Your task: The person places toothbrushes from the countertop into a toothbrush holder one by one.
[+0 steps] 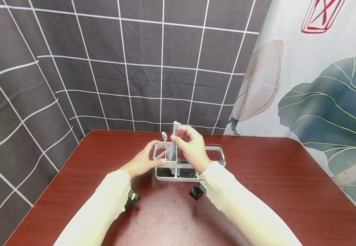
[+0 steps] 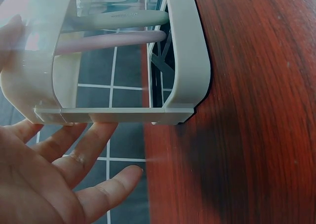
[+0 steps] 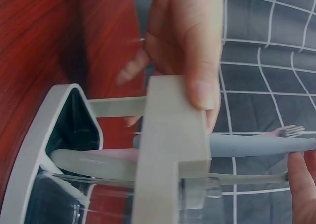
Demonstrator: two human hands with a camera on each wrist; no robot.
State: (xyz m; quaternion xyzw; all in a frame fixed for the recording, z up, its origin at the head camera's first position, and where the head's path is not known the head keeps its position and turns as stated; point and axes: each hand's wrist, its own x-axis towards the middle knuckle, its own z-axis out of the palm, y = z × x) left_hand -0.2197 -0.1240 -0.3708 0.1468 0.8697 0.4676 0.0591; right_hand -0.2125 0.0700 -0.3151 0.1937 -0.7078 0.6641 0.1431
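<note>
A white toothbrush holder (image 1: 165,178) stands on the table, its left end between the thumb and fingers of my left hand (image 1: 144,160). The thumb lies along the upper front rail, and the fingertips touch the side bar (image 2: 103,116). Above the left compartment, my right hand (image 1: 193,145) pinches a light blue toothbrush (image 3: 252,146) near its upper end; it is upright, with its lower part inside the holder frame. A pink toothbrush (image 2: 108,41) and a pale green toothbrush (image 2: 118,20) stand beside it with their handle ends at the dark base.
Clear containers (image 1: 213,152) sit in the holder's right part, partly hidden by my right hand. The reddish wooden table (image 1: 258,177) extends to both sides. Behind it hang a dark grey cloth with a white grid (image 1: 141,82) and a leaf-patterned curtain (image 1: 325,102).
</note>
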